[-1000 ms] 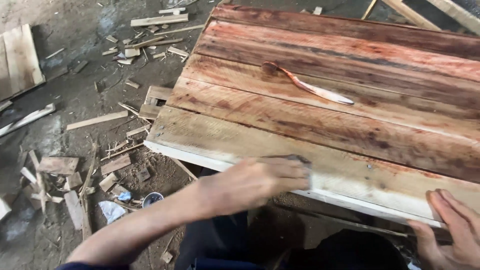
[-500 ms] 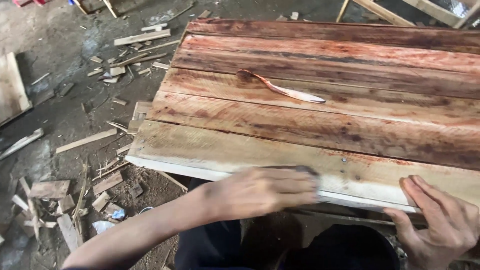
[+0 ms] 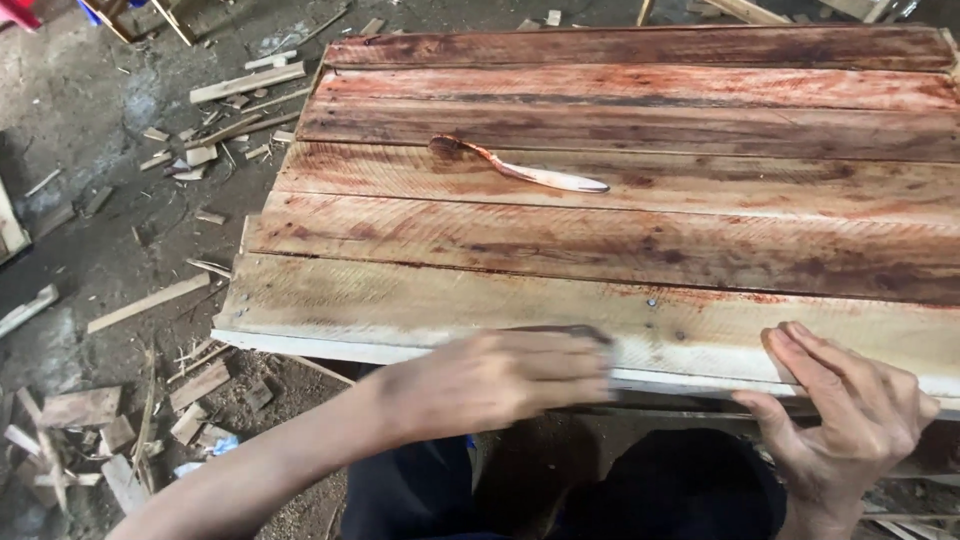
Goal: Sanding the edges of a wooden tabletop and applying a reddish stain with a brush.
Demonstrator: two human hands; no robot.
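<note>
On near plank edge | left hand [image 3: 490, 380] presses dark pad [image 3: 575, 335] | panel [image 3: 620, 230] planks run left-right

Scattered over the dirty floor [image 3: 90, 200] at left: pale wood offcuts [image 3: 150, 300] and splinters. Farther up, a longer flat strip [image 3: 247, 82] among small chips; at lower left, a heap of short blocks [image 3: 85, 405].
</note>
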